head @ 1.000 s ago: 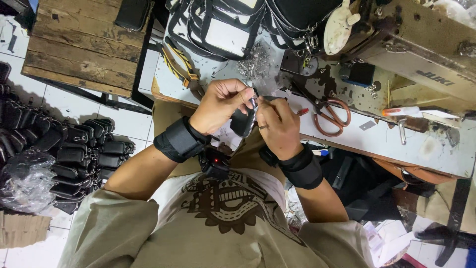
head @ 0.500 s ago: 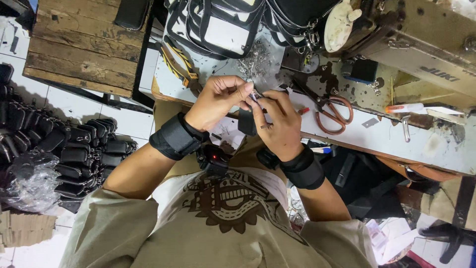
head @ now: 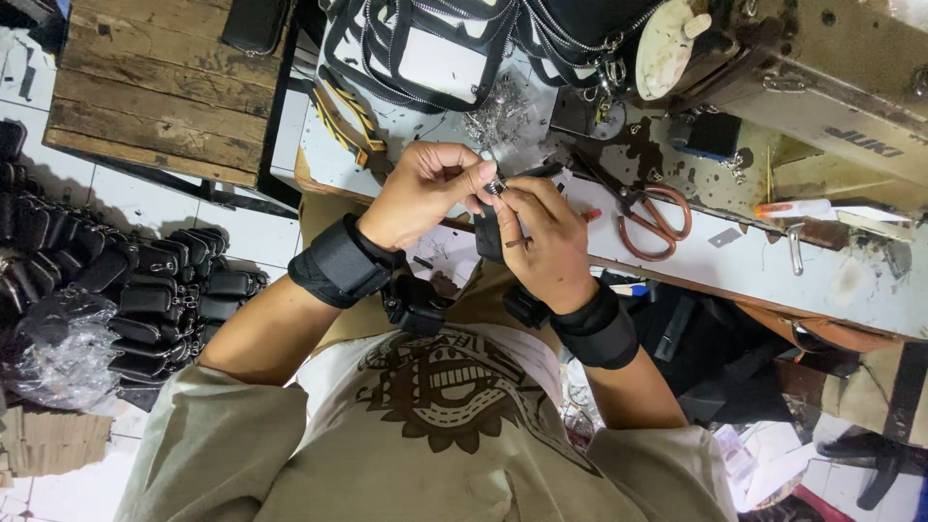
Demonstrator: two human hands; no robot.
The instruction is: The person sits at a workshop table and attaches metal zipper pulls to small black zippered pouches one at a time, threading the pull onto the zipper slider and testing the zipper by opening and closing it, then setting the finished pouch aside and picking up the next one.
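Note:
My left hand and my right hand meet over the near edge of a white worktable. The fingertips of both hands pinch a small metal zipper part. My right hand also grips a small black fabric piece, which hangs between the palms and is mostly hidden by the fingers. Black bands wrap both wrists.
Copper-handled scissors lie just right of my hands. A heap of small metal parts and black zippered bags sit further back. A sewing machine stands at the top right. Black pouches are piled on the floor at left, beside a wooden pallet.
The black piece showed more openly between my hands before. Now my fingers have drawn closer around the small metal part, and both hands have shifted slightly.

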